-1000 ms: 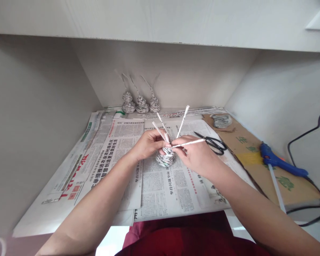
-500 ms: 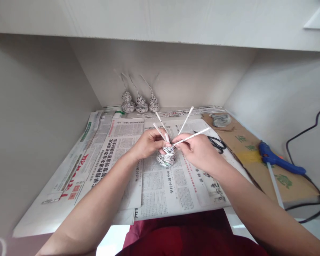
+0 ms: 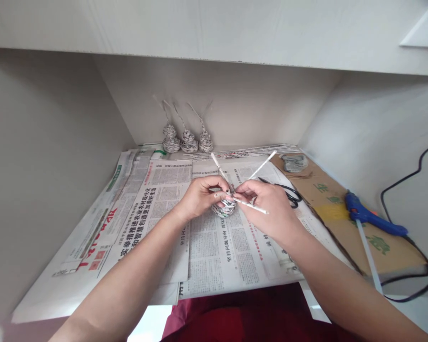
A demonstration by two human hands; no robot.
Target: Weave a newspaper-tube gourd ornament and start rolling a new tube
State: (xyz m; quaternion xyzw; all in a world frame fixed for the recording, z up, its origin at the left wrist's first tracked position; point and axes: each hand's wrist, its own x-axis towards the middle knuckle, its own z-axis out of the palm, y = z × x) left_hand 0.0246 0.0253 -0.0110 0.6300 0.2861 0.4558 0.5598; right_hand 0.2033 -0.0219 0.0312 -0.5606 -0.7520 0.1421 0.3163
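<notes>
A small gourd shape woven from rolled newspaper (image 3: 223, 209) stands over the newspaper in the middle, with several paper sticks fanning out of its top. My left hand (image 3: 203, 195) pinches the neck of the woven gourd from the left, thumb in front. On the other side my right hand (image 3: 264, 202) has its fingers closed at the base of the sticks. One paper stick (image 3: 253, 206) slants down to the right under those fingers; another paper stick (image 3: 264, 165) points up and right. The exact contact at the fingertips is partly hidden.
Newspaper sheets (image 3: 207, 251) cover the table. Three finished woven gourds (image 3: 189, 141) stand at the back wall beside a bundle of paper sticks (image 3: 242, 153). Black scissors (image 3: 291, 194) lie right of my hand. A blue glue gun (image 3: 373, 218) with a cord rests on cardboard (image 3: 321, 190).
The right-hand stick has swung down from pointing up-right to slanting down-right. The other upright stick leans further right. Both hands stay at the top of the woven gourd.
</notes>
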